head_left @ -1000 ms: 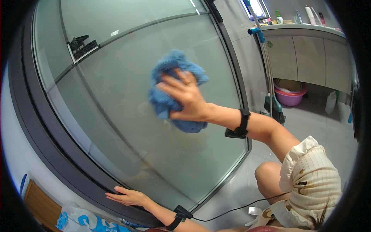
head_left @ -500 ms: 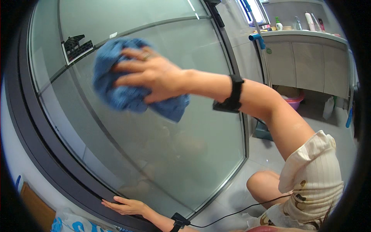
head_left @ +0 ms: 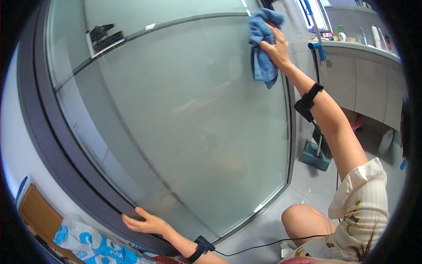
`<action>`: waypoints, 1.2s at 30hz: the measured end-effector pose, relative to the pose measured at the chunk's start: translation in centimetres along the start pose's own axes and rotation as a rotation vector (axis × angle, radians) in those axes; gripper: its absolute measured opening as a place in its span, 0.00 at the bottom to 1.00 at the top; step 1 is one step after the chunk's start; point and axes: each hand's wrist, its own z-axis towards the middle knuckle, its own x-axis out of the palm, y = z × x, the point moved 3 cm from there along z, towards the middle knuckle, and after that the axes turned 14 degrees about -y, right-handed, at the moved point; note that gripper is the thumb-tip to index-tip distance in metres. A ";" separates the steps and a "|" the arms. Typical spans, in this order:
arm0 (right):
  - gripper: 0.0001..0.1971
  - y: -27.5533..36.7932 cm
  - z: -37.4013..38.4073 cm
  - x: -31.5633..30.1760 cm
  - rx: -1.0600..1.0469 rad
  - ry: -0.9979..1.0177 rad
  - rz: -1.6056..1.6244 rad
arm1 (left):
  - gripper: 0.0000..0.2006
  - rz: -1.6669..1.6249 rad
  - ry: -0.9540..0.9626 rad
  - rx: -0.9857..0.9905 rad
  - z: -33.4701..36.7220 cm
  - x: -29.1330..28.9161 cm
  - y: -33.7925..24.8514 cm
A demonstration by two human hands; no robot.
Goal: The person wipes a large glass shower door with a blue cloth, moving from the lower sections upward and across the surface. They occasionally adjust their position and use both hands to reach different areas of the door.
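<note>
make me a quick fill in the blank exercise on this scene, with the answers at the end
1. The right hand holds a cloth whose colour is ____.
2. The hand nearer the plastic bag is the person's ____ one.
3. The band strapped on the right arm is coloured ____.
4. In the picture, the cabinet stands to the ____ of the glass panel.

Missing words: blue; left; black; right
</note>
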 end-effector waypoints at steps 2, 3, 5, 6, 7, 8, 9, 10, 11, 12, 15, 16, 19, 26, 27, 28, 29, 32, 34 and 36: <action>0.31 0.7 0.0 0.2 0.058 -0.153 0.237 | 0.27 -0.050 0.013 -0.097 0.0 -0.1 0.0; 0.30 1.3 0.1 0.6 0.099 -0.178 0.210 | 0.27 -0.072 0.011 -0.128 0.0 -0.2 -0.3; 0.30 3.0 0.6 1.7 0.132 -0.152 0.202 | 0.27 -0.080 -0.032 -0.141 0.0 -0.5 -1.0; 0.30 3.4 1.2 2.0 0.116 -0.133 0.211 | 0.27 -0.071 0.006 -0.141 -0.4 -0.4 -1.8; 0.30 4.9 1.6 2.4 0.107 -0.117 0.184 | 0.27 -0.072 0.016 -0.155 -0.4 -0.4 -2.1; 0.31 6.4 1.9 2.7 0.062 -0.116 0.169 | 0.27 -0.082 0.029 -0.156 -0.6 -0.4 -2.4; 0.31 7.8 2.3 3.2 0.010 -0.119 0.155 | 0.27 -0.063 0.041 -0.141 -0.7 -0.3 -2.6; 0.31 9.9 2.4 3.8 -0.055 -0.120 0.169 | 0.27 -0.078 0.026 -0.149 -0.7 -0.4 -2.6; 0.31 12.1 2.4 4.4 -0.120 -0.122 0.181 | 0.27 -0.089 0.033 -0.158 -0.7 -0.3 -2.5; 0.30 14.3 2.4 4.9 -0.181 -0.119 0.189 | 0.27 -0.108 0.034 -0.166 -0.6 -0.3 -2.3; 0.30 21.4 1.7 6.5 -0.314 -0.101 0.257 | 0.27 -0.125 0.007 -0.112 -0.5 -0.2 -1.9; 0.30 23.7 1.5 7.0 -0.333 -0.093 0.278 | 0.28 -0.123 0.015 -0.118 -0.4 -0.1 -1.8; 0.35 29.6 0.2 8.3 -0.297 0.010 0.328 | 0.31 -0.130 0.028 -0.149 -0.4 0.0 -1.6; 0.37 44.1 -7.6 6.7 -0.816 -0.065 0.420 | 0.27 -0.165 0.069 -0.092 0.0 -0.4 -1.6; 0.38 44.9 -7.9 6.7 -0.875 0.014 0.390 | 0.27 -0.179 0.055 -0.074 0.0 -0.4 -1.7; 0.38 45.1 -8.0 6.6 -0.947 0.057 0.409 | 0.27 -0.196 0.038 -0.060 0.1 -0.5 -1.7; 0.35 44.7 -7.6 6.6 -0.935 0.065 0.381 | 0.27 -0.165 0.034 -0.057 0.1 -0.5 -1.7; 0.34 42.4 -5.1 7.4 -0.861 0.200 0.454 | 0.27 -0.160 0.039 -0.082 -0.1 -0.2 -1.5; 0.33 40.5 -3.5 7.9 -0.888 0.154 0.423 | 0.28 -0.124 0.032 -0.060 -0.2 -0.1 -1.3; 0.30 38.1 -1.7 8.5 -0.870 0.132 0.408 | 0.28 -0.128 0.006 -0.044 -0.2 0.0 -1.1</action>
